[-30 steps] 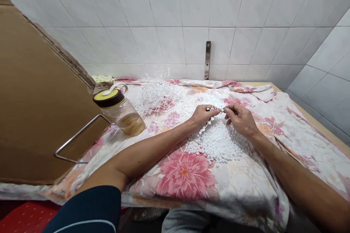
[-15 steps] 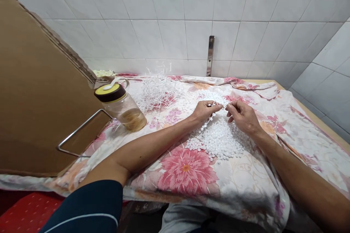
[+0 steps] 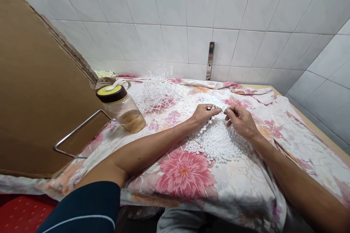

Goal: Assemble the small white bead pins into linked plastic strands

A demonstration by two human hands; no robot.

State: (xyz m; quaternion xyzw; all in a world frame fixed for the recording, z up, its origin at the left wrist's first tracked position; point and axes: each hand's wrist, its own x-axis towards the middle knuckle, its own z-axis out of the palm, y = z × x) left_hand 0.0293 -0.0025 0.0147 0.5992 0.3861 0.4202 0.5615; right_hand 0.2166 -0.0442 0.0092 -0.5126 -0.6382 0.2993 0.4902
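Over a heap of small white beads (image 3: 218, 142), my two hands meet almost fingertip to fingertip. My left hand (image 3: 204, 113) is closed on a strand of white beads (image 3: 205, 126), part of which hangs below the fingers toward the heap. My right hand (image 3: 240, 120) is pinched close to the left thumb tip; what sits between its fingertips is too small to make out. Behind the left hand lies a loose tangle of thin white plastic sprigs (image 3: 160, 94).
A flower-patterned cloth (image 3: 186, 174) covers the table. At the left stand a tilted-looking bottle (image 3: 124, 113) with brown liquid, a large cardboard box (image 3: 35, 87) and a bent metal bar (image 3: 78, 129). A metal bracket (image 3: 210, 61) is fixed to the tiled wall behind.
Both hands stay over the bead heap, fingertips close together, with only slight finger movement. The whole view has shifted a little.
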